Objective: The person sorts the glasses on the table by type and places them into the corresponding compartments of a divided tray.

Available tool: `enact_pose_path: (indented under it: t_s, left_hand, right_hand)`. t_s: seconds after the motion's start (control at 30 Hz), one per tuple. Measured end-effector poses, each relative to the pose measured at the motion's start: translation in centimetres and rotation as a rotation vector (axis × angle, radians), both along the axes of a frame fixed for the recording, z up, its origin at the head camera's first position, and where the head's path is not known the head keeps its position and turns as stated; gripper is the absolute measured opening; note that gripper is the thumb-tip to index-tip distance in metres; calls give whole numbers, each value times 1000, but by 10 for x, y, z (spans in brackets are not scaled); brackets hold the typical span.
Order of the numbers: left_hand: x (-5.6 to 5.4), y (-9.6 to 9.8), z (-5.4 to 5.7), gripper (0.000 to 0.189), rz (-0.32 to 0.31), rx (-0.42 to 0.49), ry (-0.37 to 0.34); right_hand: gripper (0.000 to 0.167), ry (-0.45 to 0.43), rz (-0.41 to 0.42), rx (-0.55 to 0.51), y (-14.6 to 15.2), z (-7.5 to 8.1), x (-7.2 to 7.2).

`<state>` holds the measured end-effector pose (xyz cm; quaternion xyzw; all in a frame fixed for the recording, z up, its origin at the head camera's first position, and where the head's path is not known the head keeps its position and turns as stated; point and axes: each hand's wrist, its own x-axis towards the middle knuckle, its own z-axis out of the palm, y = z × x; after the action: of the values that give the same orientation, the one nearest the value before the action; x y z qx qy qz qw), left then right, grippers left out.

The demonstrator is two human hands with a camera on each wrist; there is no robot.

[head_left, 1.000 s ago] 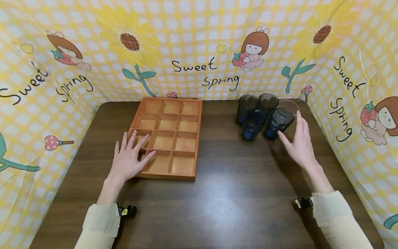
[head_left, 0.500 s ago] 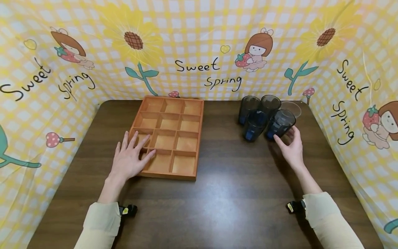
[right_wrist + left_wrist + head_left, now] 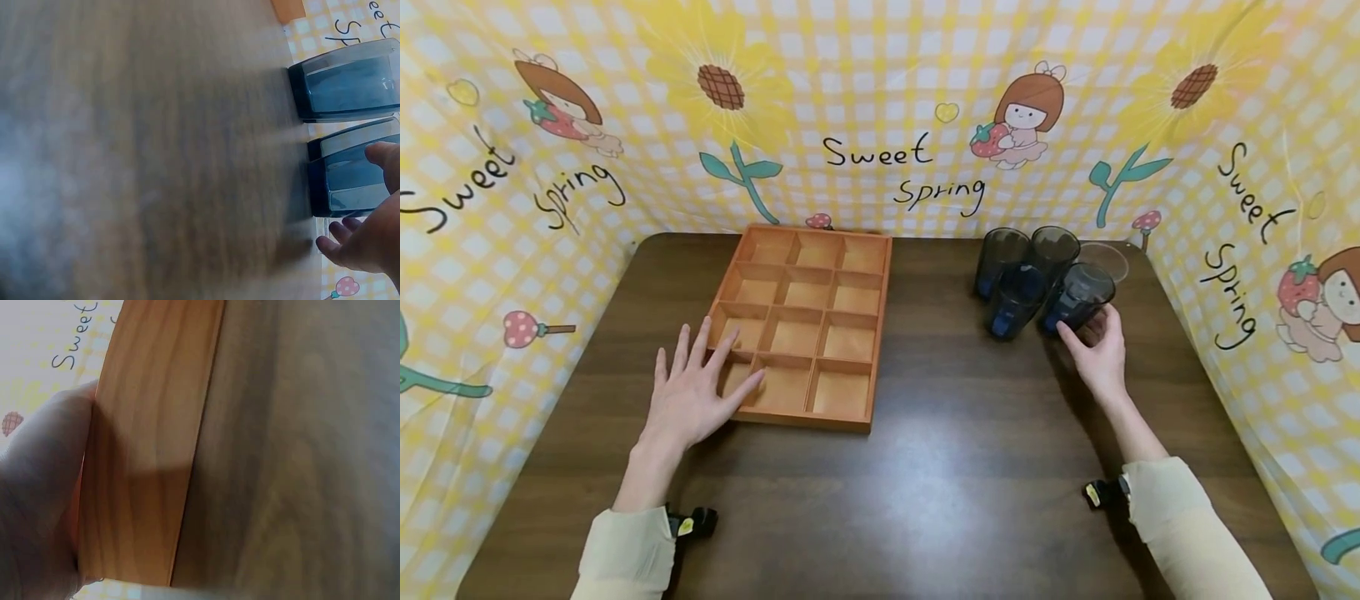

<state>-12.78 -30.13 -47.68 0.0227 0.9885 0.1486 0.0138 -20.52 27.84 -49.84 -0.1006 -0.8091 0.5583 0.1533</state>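
My right hand (image 3: 1096,350) holds the front right dark blue drinking glass (image 3: 1078,296), thumb on its near side and fingers curled round its right side. The right wrist view shows the thumb against this glass (image 3: 356,165), with the fingertips below it in the picture. Several matching glasses (image 3: 1015,304) stand upright close by. My left hand (image 3: 688,396) lies with straight, spread fingers over the near left corner of a wooden compartment tray (image 3: 842,423). The left wrist view shows the tray's side wall (image 3: 144,444) beside that hand.
A clear round-rimmed item (image 3: 1112,260) stands behind the held glass, mostly hidden. The dark wooden table (image 3: 917,492) is bounded by yellow checked cloth (image 3: 865,92) at the back and both sides. Tray and glasses stand near the back edge.
The right hand has moved left from beside the glasses and taken hold of the front right one. The left hand has shifted slightly left and toward me over the tray, fingers still spread.
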Motion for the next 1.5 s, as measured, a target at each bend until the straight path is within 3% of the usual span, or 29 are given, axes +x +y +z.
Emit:
enact_pose_path:
  t_s: [0.17, 0.33, 0.5, 0.73, 0.9, 1.07, 1.5]
  left_hand:
    - [7, -6, -1, 97, 9, 4, 7]
    - [15, -11, -3, 96, 15, 15, 28]
    - [18, -9, -9, 93, 13, 21, 52]
    - [10, 1, -14, 91, 4, 38, 75]
    - [12, 0, -14, 90, 6, 50, 88]
    - [16, -5, -14, 90, 12, 47, 93]
    - [16, -5, -14, 89, 12, 54, 88]
  right_hand:
    - [71, -52, -7, 43, -1, 1, -2]
    - [70, -71, -13, 13, -2, 0, -7]
    - [70, -19, -19, -40, -2, 1, -14]
    - [58, 39, -61, -52, 12, 2, -15]
    - [56, 60, -18, -60, 14, 1, -13]
    - [56, 29, 37, -65, 11, -3, -6]
    - [28, 42, 83, -192, -2, 8, 13]
